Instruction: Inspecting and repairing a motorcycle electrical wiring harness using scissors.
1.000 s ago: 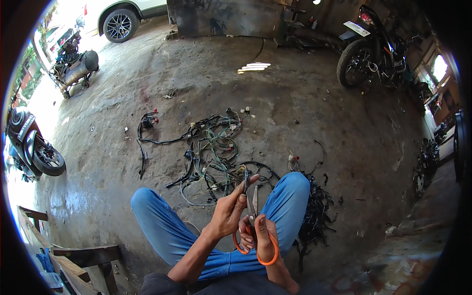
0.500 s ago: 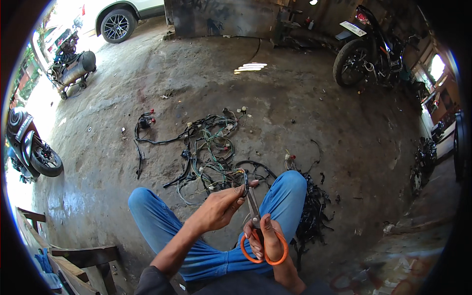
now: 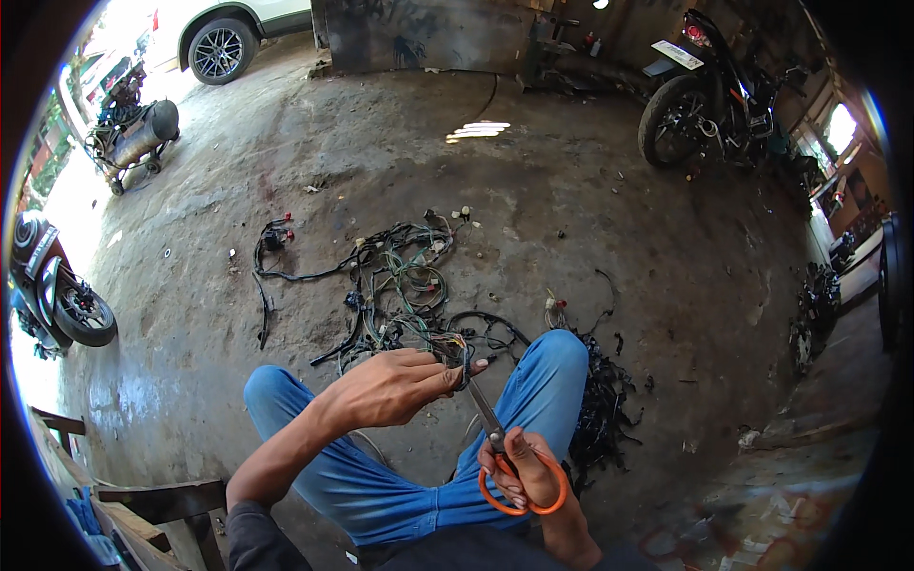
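Note:
Between my jeans-clad knees, my left hand (image 3: pixel 405 385) pinches a short, dark section of wire bundle (image 3: pixel 466 357), with coloured wires showing above it. My right hand (image 3: pixel 524 476) grips orange-handled scissors (image 3: pixel 497 438) by the finger loops. Their metal blades reach up and left to the held section, just under my left fingers; their tips are partly hidden there. A tangled wiring harness (image 3: pixel 409 285) with black, green and pale wires and small red and white connectors spreads over the concrete floor ahead. A heap of black strips (image 3: pixel 600 404) lies beside my right knee.
A dark motorcycle (image 3: pixel 709 100) stands at the back right, another (image 3: pixel 62 290) at the left. A compressor (image 3: pixel 138 143) and a white car (image 3: pixel 262 19) are at the back left, beside a metal wall (image 3: pixel 409 38). Wooden planks (image 3: pixel 162 495) are at my lower left.
My left hand and forearm have swung left and more level, still pinching the wires. My right hand with the scissors has moved slightly right and down. The view has shifted slightly.

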`<state>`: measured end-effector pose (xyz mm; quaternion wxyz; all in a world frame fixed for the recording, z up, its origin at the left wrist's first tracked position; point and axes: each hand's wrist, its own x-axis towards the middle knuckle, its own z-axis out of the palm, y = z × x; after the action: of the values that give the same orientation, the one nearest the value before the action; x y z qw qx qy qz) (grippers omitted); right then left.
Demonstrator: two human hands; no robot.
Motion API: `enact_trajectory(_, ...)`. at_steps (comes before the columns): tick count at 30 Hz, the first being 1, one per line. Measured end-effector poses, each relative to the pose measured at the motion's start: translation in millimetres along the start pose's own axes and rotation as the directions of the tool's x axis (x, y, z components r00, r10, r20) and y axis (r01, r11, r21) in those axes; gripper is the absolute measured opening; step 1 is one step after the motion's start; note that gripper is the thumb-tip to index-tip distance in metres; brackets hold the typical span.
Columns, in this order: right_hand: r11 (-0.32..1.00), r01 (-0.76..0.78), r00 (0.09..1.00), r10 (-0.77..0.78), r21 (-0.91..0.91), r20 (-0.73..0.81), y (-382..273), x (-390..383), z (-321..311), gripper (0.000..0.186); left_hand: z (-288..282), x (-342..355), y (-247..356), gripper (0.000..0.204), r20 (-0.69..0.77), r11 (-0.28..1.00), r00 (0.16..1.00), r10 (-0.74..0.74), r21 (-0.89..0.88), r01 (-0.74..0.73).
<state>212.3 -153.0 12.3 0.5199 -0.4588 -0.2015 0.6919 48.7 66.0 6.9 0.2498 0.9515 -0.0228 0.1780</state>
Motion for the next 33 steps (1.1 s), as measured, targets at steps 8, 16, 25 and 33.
enact_trajectory(8,0.991,0.133,0.988,-0.133,-0.003,-0.072,24,19,19,0.062,27,-3,8,0.068,-0.152,0.984,0.976,-0.159,-0.106,0.144)
enact_trajectory(16,0.950,0.313,0.932,-0.309,-0.007,-0.189,43,36,29,0.062,67,12,43,0.049,-0.241,0.756,0.772,-0.589,-0.501,0.421)
enact_trajectory(25,0.934,0.342,0.900,-0.292,0.107,-0.324,45,33,32,0.060,74,23,56,0.041,-0.174,0.617,0.706,-0.687,-0.653,0.439)
enact_trajectory(33,0.954,0.215,0.945,-0.149,0.211,-0.290,33,24,24,0.069,74,29,63,0.042,-0.157,0.596,0.711,-0.685,-0.682,0.423)
